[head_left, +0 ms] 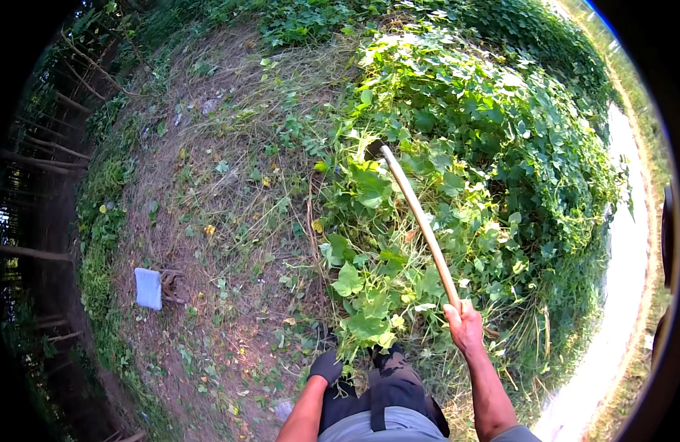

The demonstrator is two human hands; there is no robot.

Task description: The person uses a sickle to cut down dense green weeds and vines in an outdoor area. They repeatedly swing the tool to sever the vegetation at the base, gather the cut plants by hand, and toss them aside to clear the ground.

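Observation:
My right hand (464, 325), bare, is closed around the lower end of a long, slightly curved wooden handle (423, 224). The dark head (375, 149) of this long-handled tool is partly hidden among leaves, so its exact kind is unclear. In a dark glove, my left hand (326, 367) grips a leafy green vine (367, 317) low in front of my legs. Broad leaves spread upward from that glove, and thin strands dangle below it. Dense climbing vines (483, 110) cover the ground around the tool's head and beyond it.
A small stool-like object with a pale blue top (148, 288) stands on the ground at left. Cut dry stems (246, 182) litter the slope. Tree trunks (41, 160) line the far left. A bright pale strip (622, 265) runs along the right.

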